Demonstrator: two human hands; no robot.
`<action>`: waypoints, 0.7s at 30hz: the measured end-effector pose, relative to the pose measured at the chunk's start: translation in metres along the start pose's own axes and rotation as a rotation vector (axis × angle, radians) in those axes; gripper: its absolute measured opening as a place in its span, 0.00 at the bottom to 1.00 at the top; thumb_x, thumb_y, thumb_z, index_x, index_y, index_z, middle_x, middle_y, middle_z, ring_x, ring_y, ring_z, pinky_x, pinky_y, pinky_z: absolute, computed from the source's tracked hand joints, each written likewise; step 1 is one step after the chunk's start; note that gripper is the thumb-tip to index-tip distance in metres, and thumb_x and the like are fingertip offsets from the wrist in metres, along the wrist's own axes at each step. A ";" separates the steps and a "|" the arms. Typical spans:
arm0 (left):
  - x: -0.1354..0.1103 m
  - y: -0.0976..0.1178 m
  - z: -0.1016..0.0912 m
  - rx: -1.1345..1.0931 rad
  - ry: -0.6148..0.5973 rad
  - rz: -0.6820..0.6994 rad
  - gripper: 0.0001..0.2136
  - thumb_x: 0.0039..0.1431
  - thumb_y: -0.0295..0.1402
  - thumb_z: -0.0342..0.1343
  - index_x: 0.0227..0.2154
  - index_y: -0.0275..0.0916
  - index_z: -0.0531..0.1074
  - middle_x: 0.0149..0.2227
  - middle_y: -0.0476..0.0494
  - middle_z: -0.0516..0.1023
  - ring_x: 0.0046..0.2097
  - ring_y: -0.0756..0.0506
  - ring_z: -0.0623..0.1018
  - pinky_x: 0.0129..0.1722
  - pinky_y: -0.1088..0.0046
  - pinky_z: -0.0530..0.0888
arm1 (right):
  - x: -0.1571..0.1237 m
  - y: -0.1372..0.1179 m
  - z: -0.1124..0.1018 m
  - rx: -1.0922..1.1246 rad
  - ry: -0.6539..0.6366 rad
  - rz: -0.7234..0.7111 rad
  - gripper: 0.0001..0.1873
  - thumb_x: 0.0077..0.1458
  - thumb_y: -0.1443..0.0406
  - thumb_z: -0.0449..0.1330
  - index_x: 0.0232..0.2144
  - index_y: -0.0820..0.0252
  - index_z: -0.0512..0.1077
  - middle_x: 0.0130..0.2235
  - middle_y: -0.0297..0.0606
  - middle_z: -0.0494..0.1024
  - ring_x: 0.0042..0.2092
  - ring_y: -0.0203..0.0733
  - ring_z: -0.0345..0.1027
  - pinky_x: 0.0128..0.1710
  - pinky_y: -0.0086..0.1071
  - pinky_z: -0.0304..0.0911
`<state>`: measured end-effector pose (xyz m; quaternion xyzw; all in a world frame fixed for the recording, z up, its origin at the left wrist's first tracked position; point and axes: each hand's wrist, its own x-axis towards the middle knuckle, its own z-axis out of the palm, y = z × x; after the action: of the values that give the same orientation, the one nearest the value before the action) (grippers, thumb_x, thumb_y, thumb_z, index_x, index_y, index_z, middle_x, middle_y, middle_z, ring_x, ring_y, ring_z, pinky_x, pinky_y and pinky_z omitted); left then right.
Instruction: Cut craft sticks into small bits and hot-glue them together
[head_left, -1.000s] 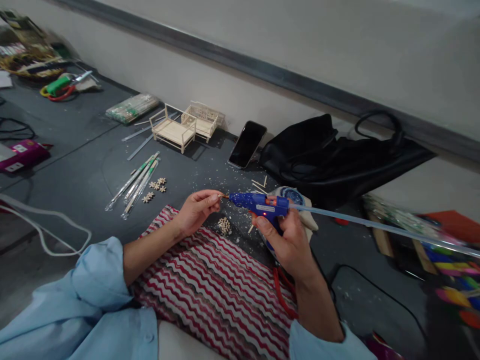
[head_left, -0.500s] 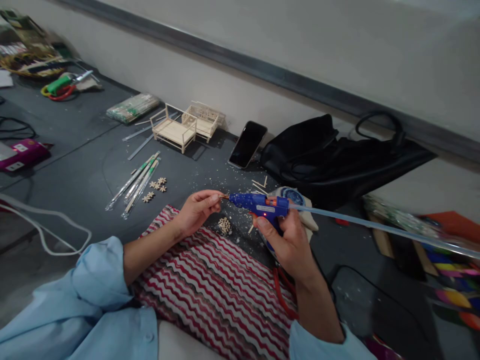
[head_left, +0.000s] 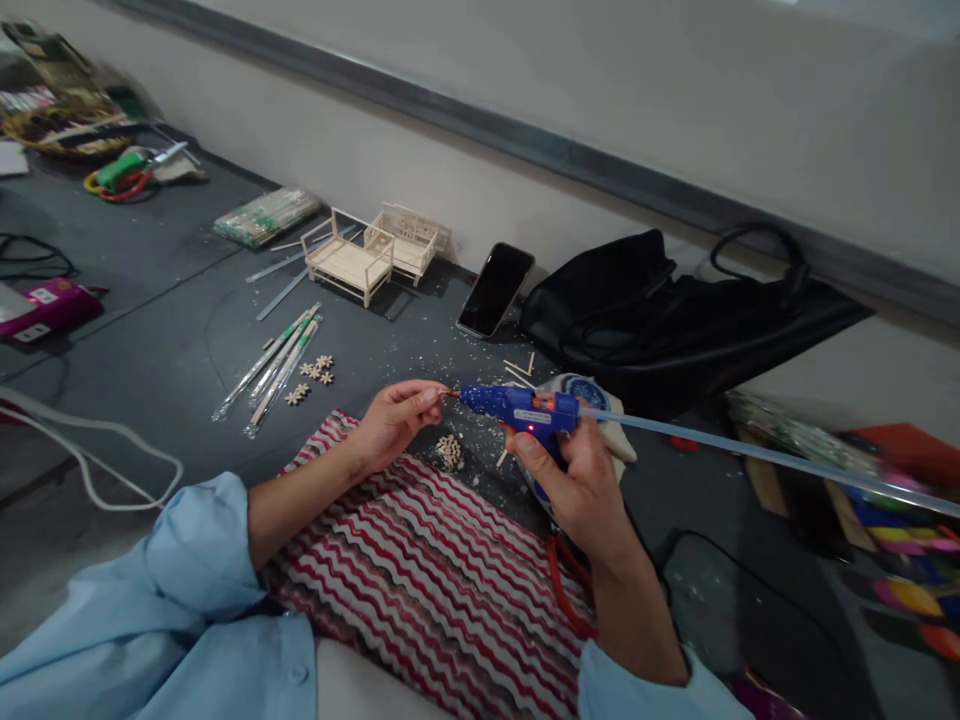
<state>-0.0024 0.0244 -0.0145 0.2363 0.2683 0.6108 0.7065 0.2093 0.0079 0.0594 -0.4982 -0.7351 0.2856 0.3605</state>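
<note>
My right hand (head_left: 581,480) is closed around the grip of a blue glue gun (head_left: 517,405), whose red light glows. A long clear glue stick (head_left: 720,443) runs out of its back to the right. The nozzle points left and meets the fingertips of my left hand (head_left: 397,420), which pinch together on something too small to make out. Just below the nozzle lies a small pile of pale wooden pieces (head_left: 450,452). Several flower-shaped wooden pieces (head_left: 316,370) lie left of my left hand, beside wrapped sticks (head_left: 277,365).
Two miniature wooden furniture frames (head_left: 349,262) and a phone (head_left: 496,290) stand near the wall. A black bag (head_left: 675,310) rests behind the glue gun. Striped cloth (head_left: 420,590) lies in front of me, with red-handled scissors (head_left: 566,585) at its right. A black cable (head_left: 750,555) crosses the right side.
</note>
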 end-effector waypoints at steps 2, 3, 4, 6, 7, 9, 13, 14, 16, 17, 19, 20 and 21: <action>0.000 0.000 0.000 -0.003 0.010 -0.003 0.11 0.44 0.35 0.70 0.31 0.36 0.81 0.24 0.49 0.76 0.27 0.54 0.72 0.32 0.77 0.68 | 0.000 -0.003 0.000 0.027 -0.003 0.031 0.24 0.57 0.51 0.58 0.53 0.52 0.63 0.45 0.41 0.78 0.49 0.50 0.72 0.50 0.46 0.67; 0.000 0.000 0.000 -0.006 0.014 -0.004 0.11 0.44 0.35 0.70 0.31 0.36 0.81 0.24 0.49 0.76 0.27 0.54 0.72 0.32 0.77 0.68 | -0.001 -0.005 -0.001 0.038 -0.004 0.047 0.23 0.57 0.51 0.58 0.52 0.53 0.63 0.44 0.41 0.78 0.48 0.50 0.72 0.49 0.46 0.66; 0.000 0.000 0.000 -0.008 0.016 -0.005 0.11 0.44 0.35 0.70 0.31 0.36 0.81 0.24 0.49 0.76 0.27 0.54 0.72 0.31 0.77 0.68 | -0.001 -0.008 -0.001 0.046 -0.007 0.061 0.22 0.57 0.52 0.58 0.51 0.53 0.63 0.43 0.40 0.79 0.47 0.49 0.73 0.49 0.45 0.66; 0.000 -0.001 0.000 -0.013 0.017 -0.004 0.10 0.44 0.34 0.70 0.30 0.36 0.81 0.24 0.49 0.76 0.27 0.54 0.72 0.31 0.77 0.68 | -0.002 -0.011 -0.002 0.062 -0.007 0.084 0.20 0.58 0.52 0.57 0.49 0.52 0.63 0.40 0.38 0.80 0.44 0.48 0.74 0.49 0.45 0.66; 0.000 -0.001 0.000 -0.013 0.018 -0.005 0.10 0.44 0.34 0.70 0.30 0.36 0.81 0.24 0.48 0.76 0.27 0.54 0.72 0.31 0.77 0.68 | -0.003 -0.013 -0.002 0.072 -0.004 0.091 0.19 0.59 0.53 0.57 0.49 0.52 0.63 0.39 0.38 0.80 0.43 0.47 0.74 0.49 0.45 0.65; 0.001 -0.001 -0.001 -0.007 0.020 -0.007 0.11 0.44 0.34 0.70 0.30 0.35 0.81 0.24 0.48 0.76 0.27 0.54 0.72 0.32 0.77 0.68 | -0.003 -0.014 -0.003 0.091 0.008 0.094 0.17 0.58 0.53 0.58 0.47 0.52 0.64 0.39 0.37 0.80 0.42 0.46 0.74 0.48 0.44 0.65; 0.001 -0.001 -0.001 0.006 0.015 -0.007 0.10 0.45 0.34 0.70 0.31 0.34 0.81 0.24 0.49 0.75 0.27 0.55 0.71 0.32 0.77 0.69 | -0.003 -0.017 -0.004 0.106 0.058 0.078 0.15 0.56 0.55 0.61 0.44 0.53 0.68 0.39 0.36 0.80 0.43 0.45 0.74 0.48 0.41 0.65; 0.001 -0.001 -0.001 0.009 0.012 -0.005 0.10 0.45 0.34 0.69 0.31 0.35 0.81 0.24 0.49 0.75 0.27 0.55 0.71 0.32 0.77 0.69 | -0.003 -0.019 -0.005 0.123 0.076 0.084 0.15 0.56 0.55 0.61 0.44 0.53 0.68 0.38 0.35 0.80 0.42 0.44 0.73 0.46 0.40 0.66; 0.001 -0.001 -0.001 0.015 0.011 -0.002 0.10 0.45 0.35 0.69 0.31 0.35 0.81 0.23 0.49 0.75 0.27 0.54 0.71 0.32 0.76 0.69 | -0.004 -0.024 -0.010 0.193 0.112 0.127 0.16 0.55 0.56 0.62 0.44 0.53 0.69 0.36 0.34 0.79 0.36 0.41 0.72 0.39 0.36 0.67; 0.001 -0.001 -0.001 0.017 0.014 -0.001 0.10 0.45 0.35 0.70 0.31 0.35 0.81 0.23 0.49 0.74 0.27 0.54 0.71 0.32 0.76 0.69 | -0.004 -0.026 -0.013 0.244 0.131 0.162 0.17 0.54 0.56 0.62 0.45 0.53 0.68 0.34 0.33 0.78 0.32 0.39 0.71 0.33 0.33 0.66; 0.001 -0.001 -0.001 0.022 0.025 0.001 0.11 0.44 0.35 0.70 0.30 0.35 0.81 0.24 0.49 0.74 0.27 0.54 0.71 0.32 0.76 0.69 | -0.004 -0.030 -0.021 0.341 0.161 0.229 0.19 0.52 0.58 0.64 0.46 0.53 0.68 0.30 0.30 0.75 0.26 0.35 0.66 0.25 0.29 0.62; 0.001 -0.001 -0.001 0.027 0.031 0.000 0.11 0.44 0.35 0.70 0.30 0.35 0.81 0.24 0.49 0.74 0.27 0.55 0.71 0.32 0.77 0.69 | -0.003 -0.031 -0.026 0.377 0.169 0.257 0.19 0.50 0.59 0.65 0.45 0.53 0.68 0.28 0.28 0.74 0.25 0.34 0.64 0.23 0.28 0.60; 0.001 -0.001 -0.001 0.032 0.037 0.001 0.11 0.44 0.35 0.70 0.30 0.35 0.81 0.24 0.49 0.74 0.27 0.55 0.71 0.32 0.77 0.69 | -0.001 -0.032 -0.031 0.398 0.170 0.278 0.19 0.49 0.61 0.65 0.44 0.54 0.68 0.26 0.28 0.73 0.24 0.34 0.63 0.23 0.28 0.59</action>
<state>-0.0024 0.0255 -0.0162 0.2365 0.2908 0.6108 0.6974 0.2178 -0.0025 0.1014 -0.5359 -0.5557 0.4286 0.4694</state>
